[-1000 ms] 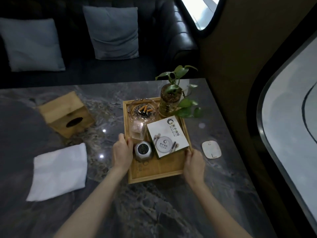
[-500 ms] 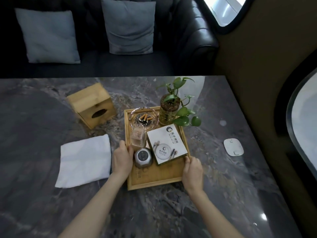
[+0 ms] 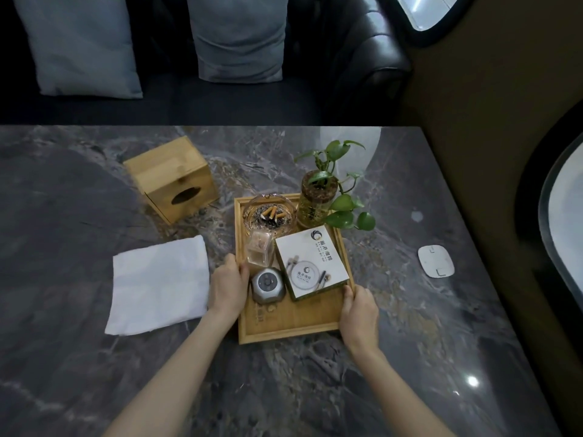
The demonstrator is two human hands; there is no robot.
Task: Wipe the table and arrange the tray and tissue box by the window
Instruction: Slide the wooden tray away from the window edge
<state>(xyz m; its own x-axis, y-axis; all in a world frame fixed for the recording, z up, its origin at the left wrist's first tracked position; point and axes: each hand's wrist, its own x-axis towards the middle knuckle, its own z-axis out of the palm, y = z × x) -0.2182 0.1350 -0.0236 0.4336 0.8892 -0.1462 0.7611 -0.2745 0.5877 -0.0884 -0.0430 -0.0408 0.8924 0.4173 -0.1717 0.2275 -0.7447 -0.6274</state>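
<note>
A bamboo tray (image 3: 285,329) sits in the middle of the dark marble table (image 3: 284,383). My left hand (image 3: 227,287) grips its left rim and my right hand (image 3: 359,313) grips its right rim. The tray carries a glass ashtray (image 3: 269,212) with cigarette butts, a potted green plant (image 3: 318,200), a small clear holder (image 3: 259,251), a round silver device (image 3: 267,284) and a white printed box (image 3: 312,263). A wooden tissue box (image 3: 172,179) lies tilted to the tray's upper left. A folded white cloth (image 3: 159,283) lies flat to the left of my left hand.
A small white pad (image 3: 436,260) lies on the table to the right of the tray. A brown wall with a window (image 3: 564,234) runs along the table's right edge. Behind the table is a black sofa (image 3: 362,74) with two grey cushions (image 3: 239,36).
The view has swung left and back, so the tray, cloth and tissue box now sit further right in frame. Both hands keep the same grip on the tray rims.
</note>
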